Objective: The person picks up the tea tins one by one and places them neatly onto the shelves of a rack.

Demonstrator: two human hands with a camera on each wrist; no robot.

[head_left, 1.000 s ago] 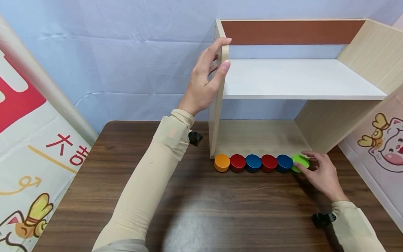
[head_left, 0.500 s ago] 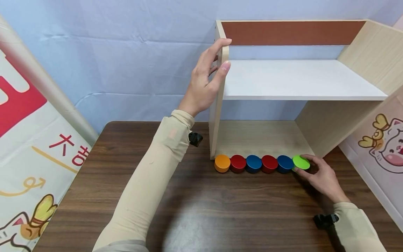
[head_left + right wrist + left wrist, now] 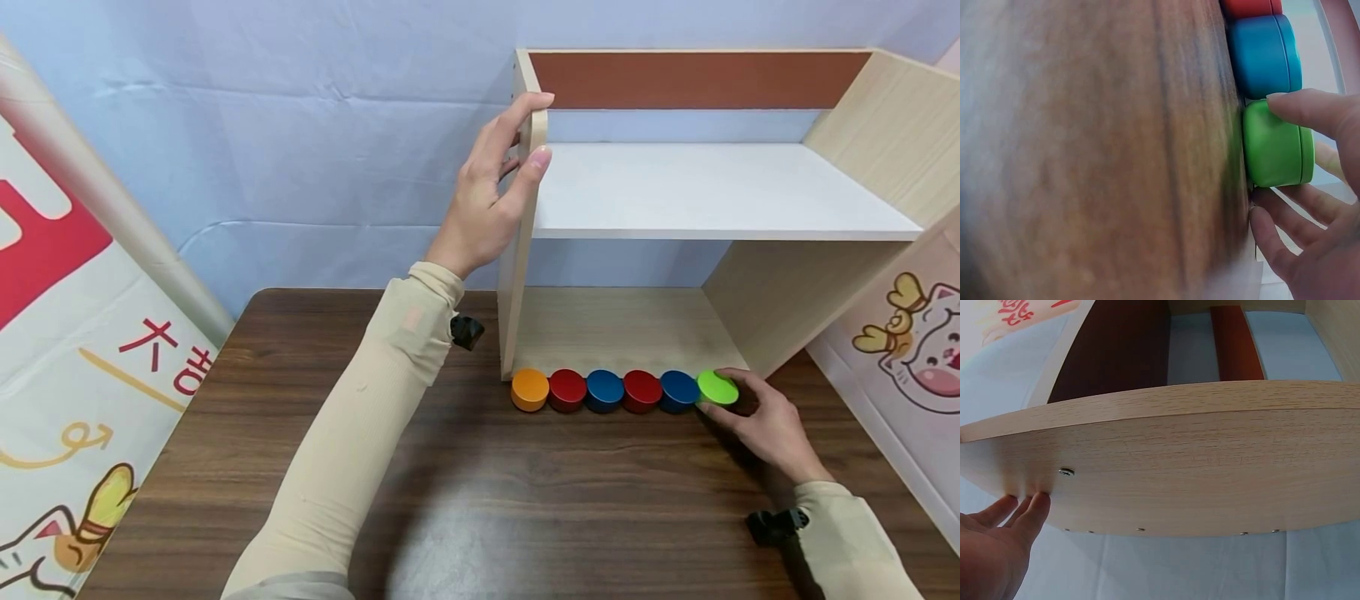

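Note:
A row of flat round discs lies on the dark wooden table (image 3: 480, 492) along the front edge of a light wooden shelf unit (image 3: 862, 142): orange (image 3: 529, 388), red (image 3: 566, 389), blue (image 3: 604, 390), red (image 3: 642, 390), blue (image 3: 678, 390) and green (image 3: 717, 387). My right hand (image 3: 724, 395) pinches the green disc (image 3: 1275, 147) at the row's right end, thumb on one side and fingers on the other. That disc touches the blue one (image 3: 1265, 53). My left hand (image 3: 537, 127) grips the top front of the shelf's left side panel (image 3: 1197, 469), fingers against its outer face.
The unit has a white middle board (image 3: 712, 187), a bare bottom board (image 3: 622, 329) and a brown back strip (image 3: 697, 79). A printed banner (image 3: 67, 333) leans at the left and a cartoon panel (image 3: 915, 350) stands at the right. A blue backdrop hangs behind.
My right hand's fingers have closed more around the green disc, and its top sits slightly higher than before. The left hand stays on the panel.

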